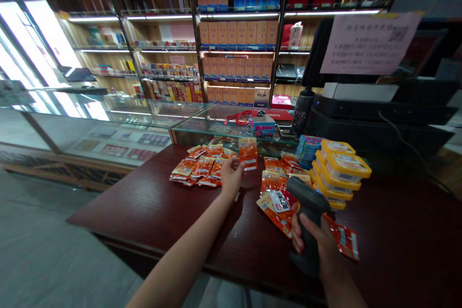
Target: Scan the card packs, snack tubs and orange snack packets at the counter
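My left hand (232, 174) pinches an orange snack packet (248, 154) by its edge and holds it upright above the counter. My right hand (323, 245) is wrapped around the grip of a dark barcode scanner (311, 197), whose head points to the left. Beyond my left hand lies a heap of similar orange packets (202, 166). A second group of orange packets (271, 180) is spread to the left of the scanner, one with a white and red label on top. Another orange packet (347, 239) lies to the right of my right hand, partly covered.
Stacked yellow plastic boxes (344, 166) stand right of the packets, beside a pile of blue packs (307, 148). Behind are a small blue and pink box (262, 126), a monitor with a pink notice (370, 43), and a glass display case (122, 130). The dark wooden counter (144, 211) has its front edge near me.
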A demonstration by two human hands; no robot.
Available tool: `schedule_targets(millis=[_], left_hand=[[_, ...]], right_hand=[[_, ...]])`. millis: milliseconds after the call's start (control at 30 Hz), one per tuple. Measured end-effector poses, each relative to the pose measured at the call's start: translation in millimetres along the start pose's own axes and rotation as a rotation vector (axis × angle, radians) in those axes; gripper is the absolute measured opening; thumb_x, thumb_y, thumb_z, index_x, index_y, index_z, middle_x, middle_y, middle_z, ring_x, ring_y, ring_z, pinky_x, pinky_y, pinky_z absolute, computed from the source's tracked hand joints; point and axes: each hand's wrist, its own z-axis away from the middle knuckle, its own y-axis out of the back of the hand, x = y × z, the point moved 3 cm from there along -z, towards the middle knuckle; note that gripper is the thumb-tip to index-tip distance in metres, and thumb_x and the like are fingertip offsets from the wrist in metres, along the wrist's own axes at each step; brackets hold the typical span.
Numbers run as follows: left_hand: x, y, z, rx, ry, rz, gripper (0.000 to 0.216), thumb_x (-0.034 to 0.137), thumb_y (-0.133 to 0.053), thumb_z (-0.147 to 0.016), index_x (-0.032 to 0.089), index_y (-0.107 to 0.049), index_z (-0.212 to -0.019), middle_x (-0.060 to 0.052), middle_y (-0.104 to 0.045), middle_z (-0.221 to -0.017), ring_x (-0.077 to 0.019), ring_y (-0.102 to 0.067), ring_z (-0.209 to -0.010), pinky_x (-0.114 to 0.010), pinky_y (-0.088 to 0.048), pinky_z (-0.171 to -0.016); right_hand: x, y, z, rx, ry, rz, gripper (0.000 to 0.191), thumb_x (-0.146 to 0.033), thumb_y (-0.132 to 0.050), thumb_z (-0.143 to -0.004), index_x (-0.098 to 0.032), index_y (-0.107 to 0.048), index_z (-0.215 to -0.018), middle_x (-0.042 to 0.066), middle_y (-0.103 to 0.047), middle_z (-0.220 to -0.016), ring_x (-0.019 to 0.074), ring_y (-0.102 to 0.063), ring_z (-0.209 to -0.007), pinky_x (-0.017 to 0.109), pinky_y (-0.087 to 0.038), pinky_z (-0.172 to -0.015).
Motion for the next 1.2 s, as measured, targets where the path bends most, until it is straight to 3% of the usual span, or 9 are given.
schedule_targets(millis=[67, 167, 333, 667, 800, 900, 1100, 1200], left_hand=[[9, 18, -22, 0.120, 0.044, -0.013, 0.031, 0.033, -0.064, -0.070, 0.016, -0.056, -0.094, 0.000, -0.061, -0.073, -0.0135, -0.059, -0.060, -0.026, -0.050, -0.055], [22, 54, -57, 0.288, 0.056, -0.273, 0.031, 0.031, -0.066, -0.067, 0.015, -0.058, -0.093, -0.003, -0.064, -0.075, -0.0156, -0.061, -0.065, -0.027, -0.049, -0.061], [26, 100, -87, 0.257, 0.167, -0.787, 0.016, 0.026, -0.069, -0.062, 0.018, -0.066, -0.077, -0.007, -0.069, -0.076, -0.0241, -0.064, -0.076, -0.032, -0.046, -0.069], [19, 111, -89, 0.211, 0.082, -1.153, 0.027, 0.035, -0.057, -0.078, 0.020, -0.073, -0.094, -0.013, -0.071, -0.095, -0.0302, -0.061, -0.095, -0.034, -0.043, -0.078], [22, 99, -81, 0.173, -0.002, -1.145, 0.026, 0.031, -0.054, -0.080, 0.022, -0.073, -0.096, -0.011, -0.071, -0.098, -0.0290, -0.059, -0.098, -0.035, -0.042, -0.083], [24, 76, -72, 0.103, -0.090, -1.109, 0.023, 0.027, -0.055, -0.079, 0.021, -0.073, -0.092, -0.010, -0.071, -0.097, -0.0279, -0.059, -0.100, -0.035, -0.042, -0.086], [17, 4, -44, -0.192, -0.304, -0.851, 0.016, 0.019, -0.058, -0.075, 0.021, -0.072, -0.081, -0.006, -0.071, -0.088, -0.0220, -0.062, -0.089, -0.033, -0.044, -0.086], [7, -32, -33, -0.336, -0.319, -0.785, 0.016, 0.019, -0.061, -0.073, 0.022, -0.073, -0.082, -0.006, -0.072, -0.088, -0.0214, -0.063, -0.086, -0.032, -0.045, -0.083]], right_hand=[[2, 2, -1, -0.004, -0.015, -0.005, 0.036, -0.042, -0.074, -0.073, -0.020, -0.055, -0.095, -0.007, -0.053, -0.055, 0.0059, -0.044, -0.035, 0.019, -0.038, -0.034], [4, 4, -1, 0.001, -0.053, -0.005, 0.037, -0.043, -0.074, -0.073, -0.020, -0.054, -0.095, -0.007, -0.053, -0.055, 0.0062, -0.044, -0.035, 0.019, -0.038, -0.033], [3, 3, 0, -0.003, -0.046, -0.004, 0.037, -0.043, -0.073, -0.074, -0.021, -0.054, -0.096, -0.007, -0.053, -0.055, 0.0066, -0.045, -0.034, 0.019, -0.038, -0.034], [5, 3, -1, 0.002, -0.038, -0.008, 0.036, -0.042, -0.073, -0.074, -0.022, -0.054, -0.096, -0.008, -0.053, -0.054, 0.0066, -0.045, -0.034, 0.018, -0.038, -0.033], [6, 4, -3, 0.000, -0.053, -0.008, 0.037, -0.044, -0.074, -0.073, -0.021, -0.055, -0.095, -0.007, -0.053, -0.055, 0.0068, -0.045, -0.035, 0.019, -0.038, -0.033], [5, 3, -4, -0.009, -0.036, -0.011, 0.037, -0.044, -0.073, -0.073, -0.021, -0.054, -0.095, -0.007, -0.054, -0.054, 0.0069, -0.046, -0.034, 0.019, -0.039, -0.033], [5, 5, -8, 0.050, -0.031, -0.018, 0.035, -0.043, -0.074, -0.073, -0.020, -0.054, -0.092, -0.008, -0.054, -0.053, 0.0071, -0.046, -0.034, 0.018, -0.040, -0.032], [6, 5, -9, 0.079, -0.028, -0.013, 0.036, -0.043, -0.074, -0.073, -0.020, -0.054, -0.093, -0.009, -0.053, -0.053, 0.0064, -0.045, -0.033, 0.017, -0.039, -0.031]])
